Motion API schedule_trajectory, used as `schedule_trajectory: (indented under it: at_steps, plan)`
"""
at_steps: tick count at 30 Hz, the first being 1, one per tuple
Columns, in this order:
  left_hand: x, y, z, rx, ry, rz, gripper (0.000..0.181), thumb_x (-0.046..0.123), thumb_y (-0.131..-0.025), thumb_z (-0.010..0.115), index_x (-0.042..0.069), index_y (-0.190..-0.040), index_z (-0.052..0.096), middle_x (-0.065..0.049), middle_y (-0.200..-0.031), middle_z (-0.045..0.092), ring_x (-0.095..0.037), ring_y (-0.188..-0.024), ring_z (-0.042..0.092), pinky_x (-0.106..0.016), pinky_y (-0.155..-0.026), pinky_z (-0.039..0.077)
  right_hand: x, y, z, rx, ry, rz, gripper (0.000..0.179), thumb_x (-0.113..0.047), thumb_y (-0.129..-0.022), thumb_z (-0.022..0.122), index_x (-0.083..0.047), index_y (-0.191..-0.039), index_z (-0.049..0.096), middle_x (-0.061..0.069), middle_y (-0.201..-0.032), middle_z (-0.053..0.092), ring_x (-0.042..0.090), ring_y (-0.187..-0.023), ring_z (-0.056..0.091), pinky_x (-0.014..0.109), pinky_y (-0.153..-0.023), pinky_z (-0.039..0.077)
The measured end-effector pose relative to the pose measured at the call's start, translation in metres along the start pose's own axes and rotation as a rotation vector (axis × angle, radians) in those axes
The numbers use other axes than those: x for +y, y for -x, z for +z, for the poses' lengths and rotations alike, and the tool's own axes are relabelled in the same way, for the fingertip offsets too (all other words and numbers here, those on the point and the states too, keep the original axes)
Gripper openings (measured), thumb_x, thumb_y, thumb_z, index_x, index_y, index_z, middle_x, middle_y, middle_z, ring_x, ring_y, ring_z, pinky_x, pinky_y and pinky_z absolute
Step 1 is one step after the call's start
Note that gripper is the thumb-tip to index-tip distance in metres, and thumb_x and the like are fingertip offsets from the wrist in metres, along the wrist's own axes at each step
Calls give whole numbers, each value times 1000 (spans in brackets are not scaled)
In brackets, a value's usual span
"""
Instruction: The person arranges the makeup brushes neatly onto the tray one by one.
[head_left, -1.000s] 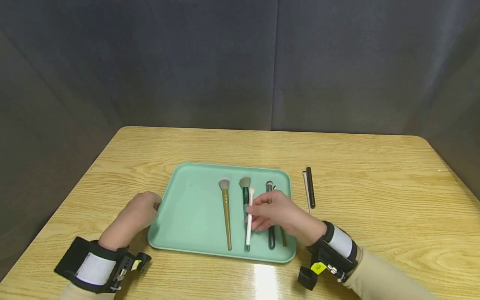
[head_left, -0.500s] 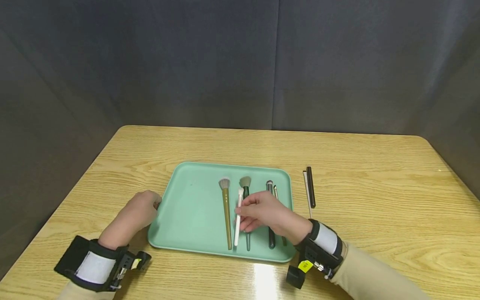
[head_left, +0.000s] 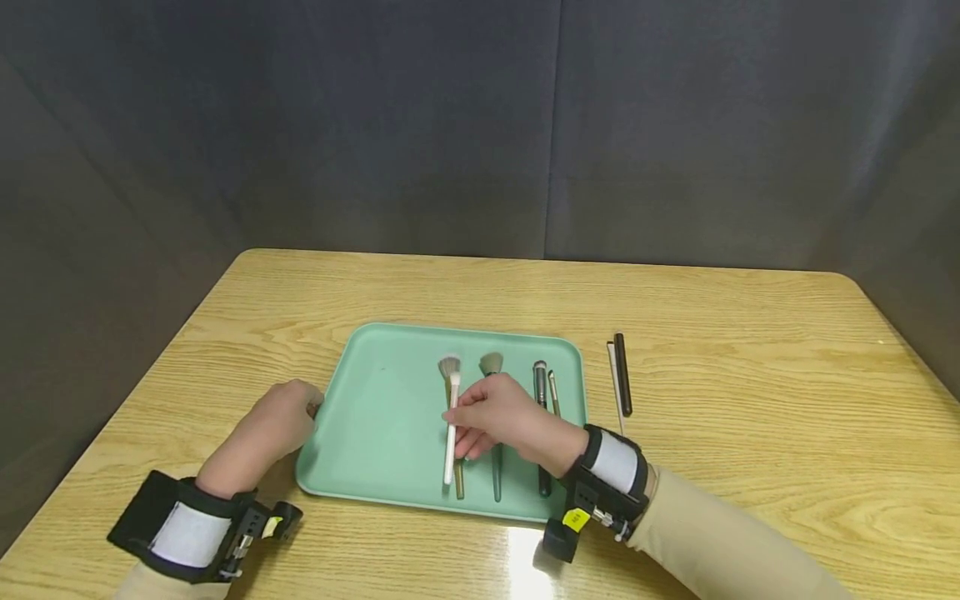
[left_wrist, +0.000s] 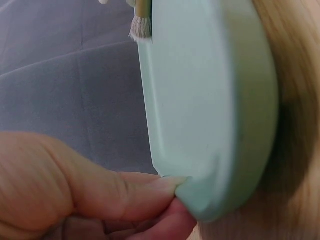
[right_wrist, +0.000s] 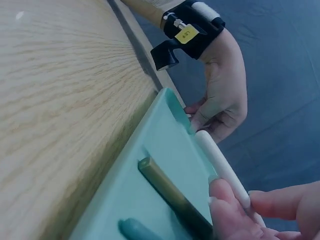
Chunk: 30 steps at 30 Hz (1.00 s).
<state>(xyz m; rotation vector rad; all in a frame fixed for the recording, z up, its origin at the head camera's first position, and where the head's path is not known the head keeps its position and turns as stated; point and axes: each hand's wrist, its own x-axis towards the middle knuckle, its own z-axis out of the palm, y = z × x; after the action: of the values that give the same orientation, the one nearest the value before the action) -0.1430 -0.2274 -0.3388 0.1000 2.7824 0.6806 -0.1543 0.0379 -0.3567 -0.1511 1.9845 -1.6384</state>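
My right hand pinches a white-handled makeup brush between thumb and fingers, above the mint-green tray. The brush overlaps a gold-handled makeup brush with a grey fluffy head, which lies on the tray. In the right wrist view the white handle hangs over the tray beside the gold one. At the tray's left rim my left hand grips the edge; in the left wrist view its thumb presses on the rim from above.
On the tray's right side lie a green-handled brush, a dark brush and a thin brush. Right of the tray, a black stick and a slim white one rest on the wooden table. A dark curtain hangs behind.
My right hand has carried the white brush leftward across the tray, from over the green-handled brush to over the gold-handled one. The left hand has stayed at the tray's rim.
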Motion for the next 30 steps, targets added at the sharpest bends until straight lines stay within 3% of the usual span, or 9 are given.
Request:
schedule_trajectory:
  at_steps: [9,18,24,30]
  plan:
    - [2,0,0,8,-21,1,22,-16,-82,43,-7,-82,63,-9,-73,54,-23,-66,48,-33,-59,43,-10,-8,13,-23,50,33,11,0,-93,60,9,-88,62,10,-63,63,11,-49,60,25,-51,52]
    - [4,1,0,14,-14,3,22,-17,-81,43,-6,-80,63,-9,-72,54,-23,-65,48,-33,-59,43,-12,-16,24,-40,109,53,13,1,-91,62,7,-79,61,12,-59,61,12,-46,59,26,-49,52]
    - [4,2,2,8,-2,10,23,-17,-81,42,-5,-77,61,-8,-70,51,-22,-64,46,-32,-58,41,-16,-18,28,-21,203,62,18,2,-90,63,5,-73,58,15,-59,63,15,-46,60,28,-48,52]
    - [5,0,3,0,1,8,23,-16,-80,41,-5,-79,61,-8,-71,52,-22,-65,47,-32,-58,42,-20,-22,30,-9,373,43,25,0,-89,65,5,-65,63,12,-54,62,16,-44,61,27,-46,51]
